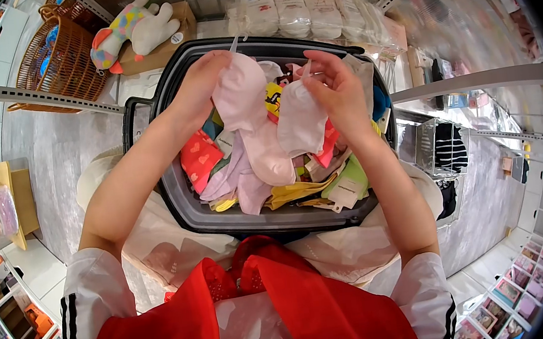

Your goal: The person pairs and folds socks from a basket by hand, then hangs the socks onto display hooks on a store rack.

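A pale pink sock (243, 96) hangs from my left hand (208, 83), whose fingers are closed on its upper edge. A small clear plastic hook (234, 44) sticks up above it. My right hand (337, 89) pinches the top of a second pale pink sock (300, 123), also near a clear hook. Both socks are over a dark grey tub (261, 223) between my legs. Inside lie a red sock with hearts (202, 160), lilac fabric (225, 175), a yellow piece (297, 192) and a green item with a paper tag (344, 191).
Behind the tub stand packed white bundles in plastic (294, 13) and a cardboard box (178, 29) with a plush toy (135, 34) on it. A wicker basket (59, 66) is at the back left. Metal shelf bars (476, 82) flank both sides; a wire basket (440, 150) is right.
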Tool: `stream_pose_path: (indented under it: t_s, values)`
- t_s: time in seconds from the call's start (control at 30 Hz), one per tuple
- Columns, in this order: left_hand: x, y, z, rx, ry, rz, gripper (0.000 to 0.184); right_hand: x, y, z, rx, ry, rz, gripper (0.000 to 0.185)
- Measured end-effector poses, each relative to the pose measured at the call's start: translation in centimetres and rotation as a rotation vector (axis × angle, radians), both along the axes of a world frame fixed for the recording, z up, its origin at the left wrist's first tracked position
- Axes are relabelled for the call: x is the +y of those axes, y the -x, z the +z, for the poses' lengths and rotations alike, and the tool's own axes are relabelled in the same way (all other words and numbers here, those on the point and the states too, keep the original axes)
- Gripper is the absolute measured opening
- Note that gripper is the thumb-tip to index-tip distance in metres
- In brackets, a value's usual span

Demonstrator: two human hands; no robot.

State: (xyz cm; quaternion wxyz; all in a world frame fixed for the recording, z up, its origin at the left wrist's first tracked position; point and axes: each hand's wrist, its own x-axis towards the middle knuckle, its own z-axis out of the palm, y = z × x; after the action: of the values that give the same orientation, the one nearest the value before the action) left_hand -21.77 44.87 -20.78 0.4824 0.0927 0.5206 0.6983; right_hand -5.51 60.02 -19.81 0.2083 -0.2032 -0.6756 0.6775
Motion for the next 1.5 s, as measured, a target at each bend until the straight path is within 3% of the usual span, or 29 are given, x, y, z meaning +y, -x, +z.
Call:
stream_pose_path:
  t_s: [0.2, 0.4, 0.67, 0.77, 0.87, 0.97, 1.07, 1.27, 1.37, 1.5]
  values:
    - [0.0, 0.3, -0.4, -0.025, -0.016, 0.022, 0.018, 0.1, 0.0, 0.2, -0.019, 0.062, -0.003, 0.041]
    - [0.0, 0.2, 0.0, 0.091, 0.031, -0.033, 0.021, 0.2, -0.1, 0.3, -0.045, 0.111, 0.002, 0.034]
    - [0.5, -0.6, 1.3, 0.308, 0.078, -0.078, 0.018, 0.5, -0.2, 1.3, -0.115, 0.378, -0.012, 0.023]
    - [0.4, -0.4, 1.4, 0.563, 0.178, -0.213, 0.014, 0.8, -0.3, 0.9, -0.094, 0.388, -0.017, 0.019]
    - [0.4, 0.6, 1.9, 1.659, -0.002, -0.261, 0.015, 0.9, -0.4, 0.9, -0.091, 0.394, -0.025, 0.016]
    - [0.2, 1.1, 2.6, 1.769, -0.018, -0.346, 0.017, 1.0, -0.4, 1.1, -0.095, 0.385, -0.041, 0.015]
    - [0.0, 1.0, 1.9, 1.58, 0.064, -0.302, 0.011, 1.0, -0.4, 1.2, -0.106, 0.378, -0.056, 0.014]
    - [-0.3, 0.9, 2.6, 1.106, -0.04, -0.242, 0.009, 1.0, -0.4, 1.1, -0.092, 0.388, -0.048, 0.014]
    - [-0.7, 0.7, 3.2, 0.982, -0.035, -0.335, 0.019, 1.1, -0.4, 1.1, -0.104, 0.389, -0.041, 0.015]
    - [-0.1, 0.4, 3.1, 0.884, -0.141, -0.261, 0.032, 1.0, -0.3, 1.2, -0.12, 0.397, -0.056, 0.019]
